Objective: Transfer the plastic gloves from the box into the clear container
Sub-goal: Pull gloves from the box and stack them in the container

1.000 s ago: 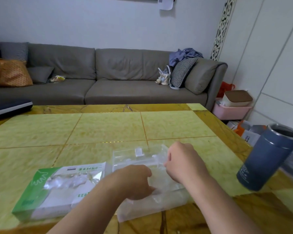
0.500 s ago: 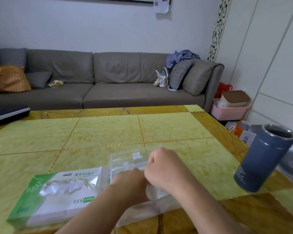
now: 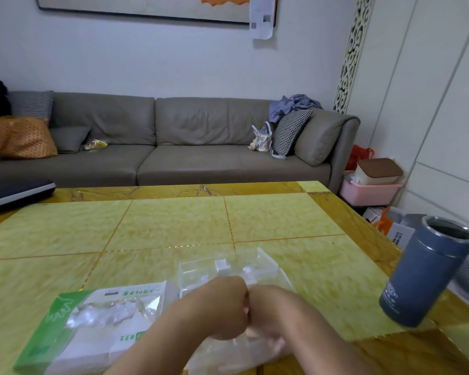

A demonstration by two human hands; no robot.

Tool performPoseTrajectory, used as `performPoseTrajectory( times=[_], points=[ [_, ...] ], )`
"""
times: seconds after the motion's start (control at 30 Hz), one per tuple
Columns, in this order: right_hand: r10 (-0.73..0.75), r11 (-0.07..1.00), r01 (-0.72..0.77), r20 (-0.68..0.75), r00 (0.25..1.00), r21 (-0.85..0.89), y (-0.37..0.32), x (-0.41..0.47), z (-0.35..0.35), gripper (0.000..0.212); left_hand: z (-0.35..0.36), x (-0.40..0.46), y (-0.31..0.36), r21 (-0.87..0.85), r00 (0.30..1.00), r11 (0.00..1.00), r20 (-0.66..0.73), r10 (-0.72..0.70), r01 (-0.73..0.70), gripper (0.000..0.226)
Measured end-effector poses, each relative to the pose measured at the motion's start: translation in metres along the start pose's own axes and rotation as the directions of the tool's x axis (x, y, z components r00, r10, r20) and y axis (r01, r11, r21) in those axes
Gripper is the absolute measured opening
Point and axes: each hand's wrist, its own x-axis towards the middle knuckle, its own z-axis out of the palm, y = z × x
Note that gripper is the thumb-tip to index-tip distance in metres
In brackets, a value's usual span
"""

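Past my yellow-green tiled table (image 3: 173,226) a long grey sofa (image 3: 173,147) lines the pale wall (image 3: 146,63). White panelled cabinets (image 3: 431,117) fill my right.

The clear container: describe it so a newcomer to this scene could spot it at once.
On the yellow-green tiled table, look at the near edge, just right of the green-and-white glove box. The clear container sits there, under both hands. Unlike the printed box and the blue-grey flask, it is see-through and unlabelled.
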Motion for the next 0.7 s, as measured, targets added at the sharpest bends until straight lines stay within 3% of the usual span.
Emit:
performPoseTrajectory(
  times=[0.07,0.33,0.5,0.7],
  points=[
    [0.018,1.000,-0.018,0.007,1.000,0.004,-0.001,0.003,0.003,0.044,0.006,0.001,0.003,-0.062,0.999,0.997,-0.001,-0.046,0.046,0.036],
    [0.084,0.994,-0.086,-0.027,0.996,-0.069,-0.004,-0.012,0.002,0.055,0.014,0.002,-0.008,0.030,0.971,0.991,0.199,-0.134,0.130,0.065],
    [0.056,0.997,-0.057,-0.012,0.998,-0.049,-0.011,-0.024,-0.001,0.046,0.006,-0.005,-0.008,0.113,0.983,0.989,0.148,-0.108,0.091,0.058],
    [0.048,0.993,-0.049,-0.014,0.999,-0.105,-0.019,-0.031,0.000,0.049,0.004,-0.005,-0.015,0.148,0.989,0.987,0.130,-0.075,0.056,0.072]
  ],
)
